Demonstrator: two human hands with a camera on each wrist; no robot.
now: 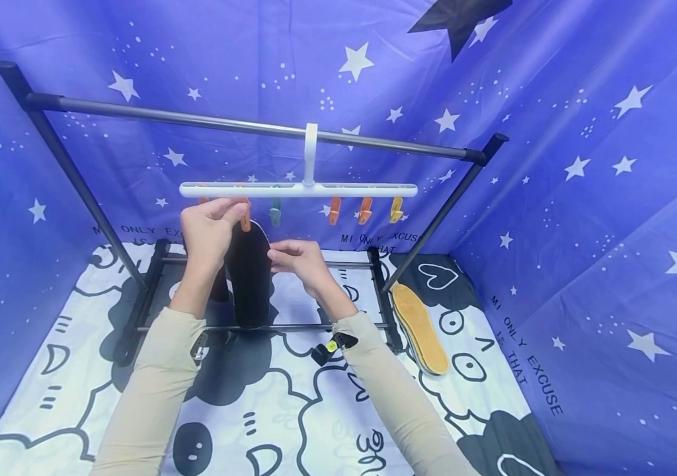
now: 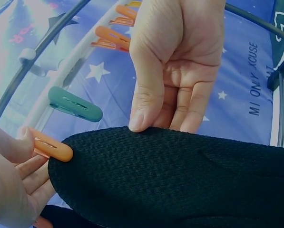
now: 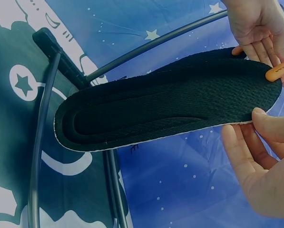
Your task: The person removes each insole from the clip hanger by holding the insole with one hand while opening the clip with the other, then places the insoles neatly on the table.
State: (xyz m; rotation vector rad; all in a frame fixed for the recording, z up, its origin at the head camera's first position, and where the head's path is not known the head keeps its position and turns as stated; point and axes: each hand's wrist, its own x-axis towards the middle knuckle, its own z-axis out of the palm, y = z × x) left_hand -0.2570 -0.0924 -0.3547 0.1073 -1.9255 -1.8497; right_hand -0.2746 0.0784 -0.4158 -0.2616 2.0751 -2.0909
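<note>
A black insole [image 1: 247, 281] hangs lengthwise under the white clip hanger [image 1: 279, 190], its upper end at an orange clip [image 2: 53, 146]. My left hand [image 1: 203, 235] pinches that clip between thumb and fingers; the clip's tip overlaps the insole's edge. With thumb and fingertips, my right hand [image 1: 301, 261] pinches the insole's side edge just below the top. Behind and to the left is another black insole [image 1: 218, 289], mostly hidden by the left hand and the front insole. A green clip [image 2: 75, 104] hangs beside the held one.
The hanger hooks over a dark metal rack's top bar [image 1: 196, 119]. Orange clips [image 1: 365, 210] and a yellow clip [image 1: 396, 209] hang to the right. Yellow-tan insoles [image 1: 418, 327] lie stacked on the patterned cloth [image 1: 291, 423], right of the rack. Blue star-printed fabric [image 1: 582, 218] surrounds everything.
</note>
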